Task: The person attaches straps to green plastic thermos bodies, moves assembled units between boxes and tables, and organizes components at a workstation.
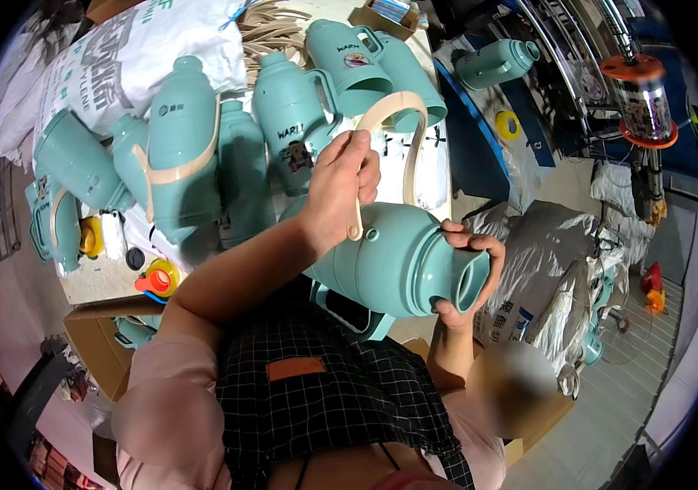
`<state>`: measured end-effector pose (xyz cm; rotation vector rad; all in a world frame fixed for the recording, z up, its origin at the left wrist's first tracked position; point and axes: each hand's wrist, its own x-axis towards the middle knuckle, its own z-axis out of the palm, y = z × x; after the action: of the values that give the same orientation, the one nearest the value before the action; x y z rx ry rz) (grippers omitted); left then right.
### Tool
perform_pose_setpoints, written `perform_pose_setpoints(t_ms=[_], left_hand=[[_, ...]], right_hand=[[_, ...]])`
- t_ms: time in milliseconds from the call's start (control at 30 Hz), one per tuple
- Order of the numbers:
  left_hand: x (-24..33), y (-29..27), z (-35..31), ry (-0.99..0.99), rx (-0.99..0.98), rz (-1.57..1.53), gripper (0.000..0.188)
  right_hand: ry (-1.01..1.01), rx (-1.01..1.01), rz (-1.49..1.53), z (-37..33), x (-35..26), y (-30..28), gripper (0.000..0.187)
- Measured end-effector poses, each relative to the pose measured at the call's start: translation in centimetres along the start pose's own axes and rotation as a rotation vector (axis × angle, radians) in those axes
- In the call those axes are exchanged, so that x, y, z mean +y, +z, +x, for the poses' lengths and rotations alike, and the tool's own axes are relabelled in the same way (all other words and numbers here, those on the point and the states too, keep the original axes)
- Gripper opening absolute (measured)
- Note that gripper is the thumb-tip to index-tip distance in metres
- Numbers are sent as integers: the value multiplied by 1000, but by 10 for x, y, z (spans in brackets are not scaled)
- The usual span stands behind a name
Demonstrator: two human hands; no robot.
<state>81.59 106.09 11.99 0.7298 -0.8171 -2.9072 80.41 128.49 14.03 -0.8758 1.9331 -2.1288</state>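
Observation:
My left hand (339, 186) is closed on a curved beige carrying handle (404, 104). One end of this handle lies at a small round stud on the side of a mint-green thermos flask shell (382, 257); I cannot tell whether it is fastened. The shell lies tilted in front of my apron, its spouted neck pointing right, its side grip facing down toward me. My right hand (484, 265) grips that neck, fingers over the top and thumb below. Just beyond my left hand stands another mint-green flask shell (288, 122) with a printed picture.
More mint-green shells (184, 147) crowd the table's left side, some with beige handles. Loose beige handles (271, 37) lie piled at the back beside a white sack (145, 65). Yellow tape rolls (161, 278) sit near the front edge. A cardboard box (96, 343) is below left, silvery sacks (529, 261) at right.

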Motion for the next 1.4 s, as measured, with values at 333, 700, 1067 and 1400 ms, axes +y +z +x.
perform_pose_setpoints(t_ms=[333,700,1067,1400], left_hand=[[43,-19,-84,344,-341,598,30],[51,-104,-138,451,-91,188,40],[62,-68,-214,1064,-228,1351,97],[73,-77,-233,1093,-216,1213,88]], right_hand=[[-257,-434,-16,12,-42,56,84],[484,-196,671,34,13,123,49],[717,-239,536,42,15,169,28],[132,-331,236,36,-4,192,52]])
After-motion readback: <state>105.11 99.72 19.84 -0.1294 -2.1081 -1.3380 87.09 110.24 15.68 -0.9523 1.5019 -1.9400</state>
